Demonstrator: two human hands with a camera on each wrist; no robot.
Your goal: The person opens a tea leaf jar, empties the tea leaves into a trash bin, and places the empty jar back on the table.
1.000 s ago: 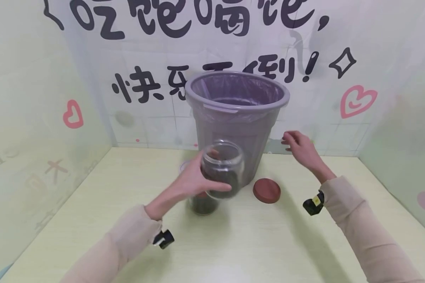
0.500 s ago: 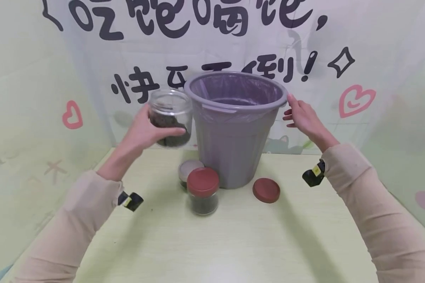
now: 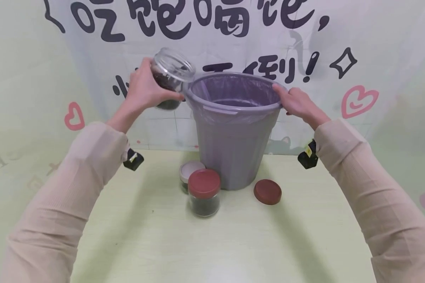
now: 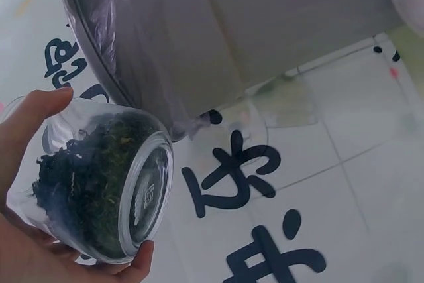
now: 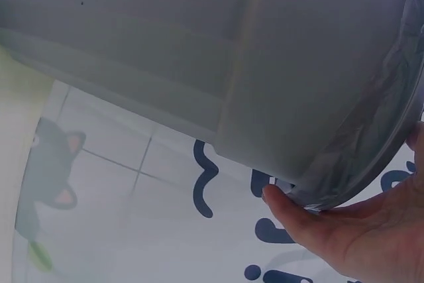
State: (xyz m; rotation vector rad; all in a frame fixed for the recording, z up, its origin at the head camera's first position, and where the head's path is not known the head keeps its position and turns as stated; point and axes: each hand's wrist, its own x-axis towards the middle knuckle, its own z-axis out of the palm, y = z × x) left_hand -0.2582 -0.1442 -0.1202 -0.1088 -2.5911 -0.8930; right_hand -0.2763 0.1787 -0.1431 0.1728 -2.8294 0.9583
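My left hand (image 3: 143, 88) grips an unlidded glass jar (image 3: 170, 80), raised just left of the trash can's rim and tilted with its mouth toward the can. Dark, dried, leaf-like bits (image 4: 99, 177) fill much of it in the left wrist view. The purple-grey trash can (image 3: 230, 145), lined with a clear plastic bag (image 3: 246, 84), stands upright on the table. On its right side my right hand (image 3: 299, 103) holds the rim, thumb on top; in the right wrist view fingers (image 5: 291, 220) reach below the rim's edge.
In front of the can stands a glass jar with a red lid (image 3: 204, 184). Behind it is another jar with a pale lid (image 3: 191, 169). A loose red lid (image 3: 267, 192) lies on the table (image 3: 233, 243) at the can's right foot. A printed wall sheet (image 3: 156, 129) hangs behind.
My left hand has carried the jar from before the can to the left, then up, tipping it toward the can. My right hand has risen and taken hold of the rim.
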